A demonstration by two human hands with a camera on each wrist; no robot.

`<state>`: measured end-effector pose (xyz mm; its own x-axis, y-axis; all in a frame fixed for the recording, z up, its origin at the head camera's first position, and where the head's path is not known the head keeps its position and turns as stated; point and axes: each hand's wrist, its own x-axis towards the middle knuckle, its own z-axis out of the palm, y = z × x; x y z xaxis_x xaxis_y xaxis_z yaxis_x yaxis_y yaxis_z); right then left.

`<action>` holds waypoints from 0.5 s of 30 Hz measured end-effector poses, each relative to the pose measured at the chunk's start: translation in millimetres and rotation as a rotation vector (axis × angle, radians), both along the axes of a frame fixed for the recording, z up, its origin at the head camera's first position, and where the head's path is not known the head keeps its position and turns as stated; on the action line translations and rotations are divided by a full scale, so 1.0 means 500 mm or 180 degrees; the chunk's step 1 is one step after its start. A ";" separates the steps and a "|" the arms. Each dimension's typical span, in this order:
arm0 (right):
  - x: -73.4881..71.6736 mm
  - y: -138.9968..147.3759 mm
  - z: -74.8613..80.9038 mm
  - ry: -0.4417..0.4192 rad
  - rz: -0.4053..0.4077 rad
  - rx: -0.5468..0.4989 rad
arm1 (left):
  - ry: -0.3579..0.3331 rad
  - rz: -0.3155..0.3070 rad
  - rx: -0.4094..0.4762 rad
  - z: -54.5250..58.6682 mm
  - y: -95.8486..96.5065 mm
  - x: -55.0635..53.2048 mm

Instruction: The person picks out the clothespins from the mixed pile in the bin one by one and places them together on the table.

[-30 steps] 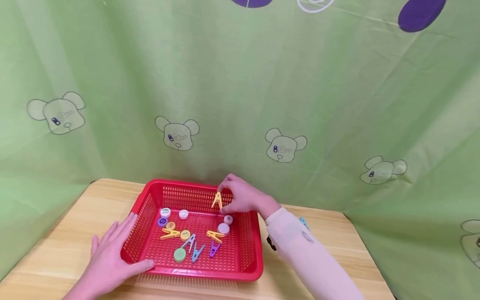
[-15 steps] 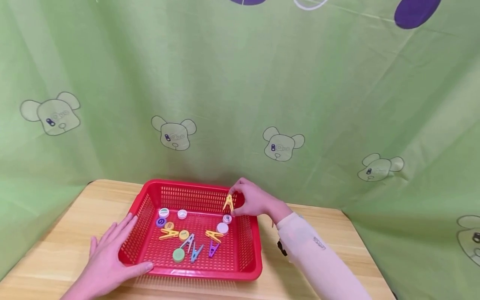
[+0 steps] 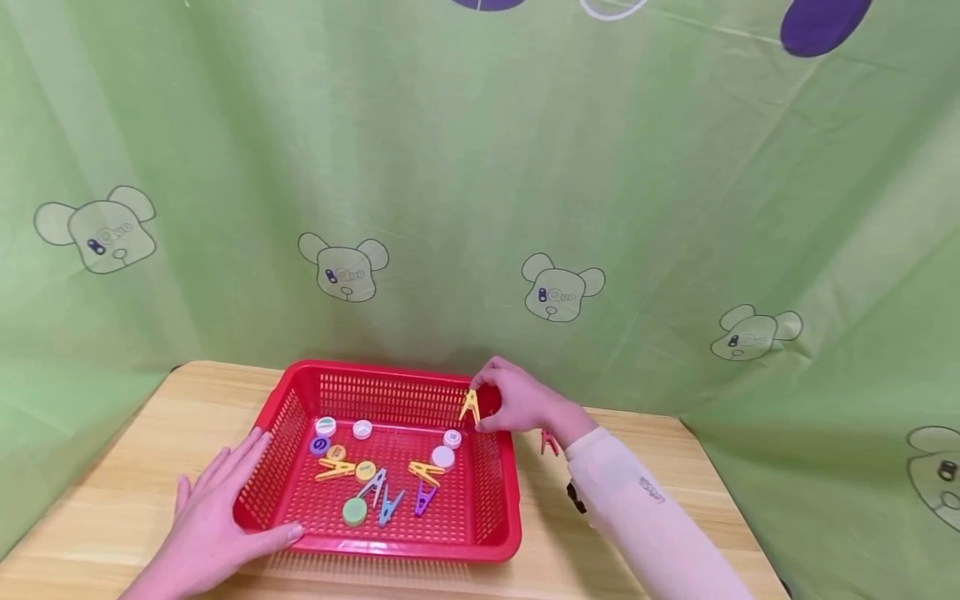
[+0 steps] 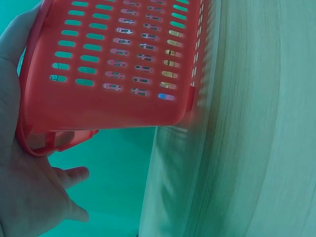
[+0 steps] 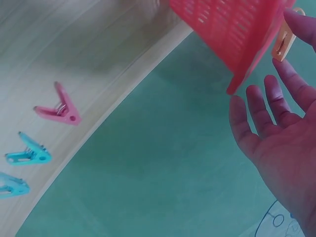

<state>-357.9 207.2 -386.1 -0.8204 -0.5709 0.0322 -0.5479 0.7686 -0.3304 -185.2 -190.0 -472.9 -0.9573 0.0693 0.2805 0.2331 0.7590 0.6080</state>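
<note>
My right hand [image 3: 517, 400] pinches a yellow clothespin [image 3: 470, 406] between thumb and forefinger, above the back right corner of a red plastic basket [image 3: 405, 550]. In the right wrist view this clothespin [image 5: 284, 42] sits at the fingertips, and the other fingers are extended. Spread over the basket's front left corner, my left hand [image 3: 213, 525] rests with straight fingers along the left side and the thumb on the front rim. Inside the basket lie two more yellow clothespins [image 3: 335, 468], a purple clothespin [image 3: 424, 498], a blue clothespin [image 3: 390, 505], a greyish clothespin [image 3: 372, 485] and several bottle caps [image 3: 355, 511].
On the wooden table [image 3: 645, 467], right of the basket, lies a pink clothespin [image 5: 59, 111]. Two blue clothespins [image 5: 29, 154] lie near it in the right wrist view. A green curtain [image 3: 450, 167] hangs behind the table.
My right hand has moved right with the yellow clothespin, from over the basket's back part to its right corner. The pink clothespin on the table has come into view. My left hand stays put.
</note>
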 end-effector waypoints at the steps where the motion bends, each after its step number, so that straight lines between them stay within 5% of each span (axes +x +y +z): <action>1: 0.002 0.004 0.001 -0.0002 -0.0014 0.0005 | -0.0004 0.0001 0.0001 0.000 0.000 0.000; 15: 0.016 0.051 0.004 -0.0096 -0.0118 -0.0081 | -0.0032 -0.0032 0.0051 0.003 -0.001 0.000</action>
<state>-350.0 232.6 -384.0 -0.8418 -0.5394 0.0213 -0.5087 0.7793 -0.3660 -184.9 -190.5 -471.2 -0.9594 0.0747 0.2721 0.2346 0.7468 0.6223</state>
